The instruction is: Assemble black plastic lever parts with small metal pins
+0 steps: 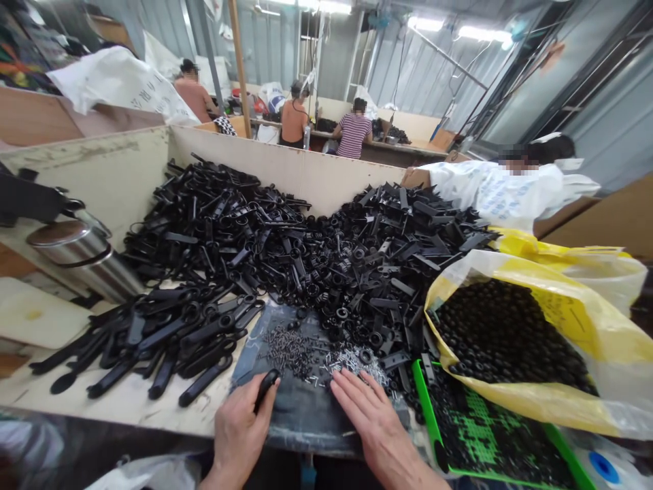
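Observation:
My left hand [239, 423] is closed around a black plastic handle part [266, 389], whose rounded end sticks up between thumb and fingers. Flat on the dark work mat [298, 425], my right hand [370, 412] has its fingers stretched out, the tips touching a heap of small silvery pins [352, 364]. Left of those pins is a pile of small dark screws [290, 350]. Beyond the mat rises a big heap of black ring-shaped and flat plastic parts [326, 265]. Finished-looking long black handles [163, 340] lie in a stack to the left of my left hand.
A steel flask [84, 262] stands at the left. On the right are a green basket [428, 408] with small black pieces and a yellow-white bag [541, 401] full of black round parts. A low board [316, 173] bounds the table; several people sit beyond it.

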A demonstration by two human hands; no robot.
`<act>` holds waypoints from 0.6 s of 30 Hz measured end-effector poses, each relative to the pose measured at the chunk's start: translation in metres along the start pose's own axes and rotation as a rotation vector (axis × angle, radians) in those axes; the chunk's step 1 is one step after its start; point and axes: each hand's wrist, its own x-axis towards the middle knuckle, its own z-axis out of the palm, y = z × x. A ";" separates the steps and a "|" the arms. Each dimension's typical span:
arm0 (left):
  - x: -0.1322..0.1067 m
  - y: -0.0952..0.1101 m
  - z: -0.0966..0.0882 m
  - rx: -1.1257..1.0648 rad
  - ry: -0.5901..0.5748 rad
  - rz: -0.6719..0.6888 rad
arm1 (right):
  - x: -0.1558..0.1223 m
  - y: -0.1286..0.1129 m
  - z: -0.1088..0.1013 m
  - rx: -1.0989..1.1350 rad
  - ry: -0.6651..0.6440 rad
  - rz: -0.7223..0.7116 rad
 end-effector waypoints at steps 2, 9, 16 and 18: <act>-0.001 -0.001 0.001 0.021 0.028 0.007 | 0.005 -0.001 0.000 0.003 0.023 0.033; -0.001 -0.003 0.003 0.051 0.052 0.033 | 0.038 -0.029 0.010 0.081 -0.041 -0.019; -0.001 -0.005 0.006 0.102 0.071 0.032 | 0.008 -0.013 0.007 0.031 0.019 0.079; -0.001 -0.005 0.007 0.124 0.075 0.031 | 0.002 -0.010 0.010 0.009 0.034 0.070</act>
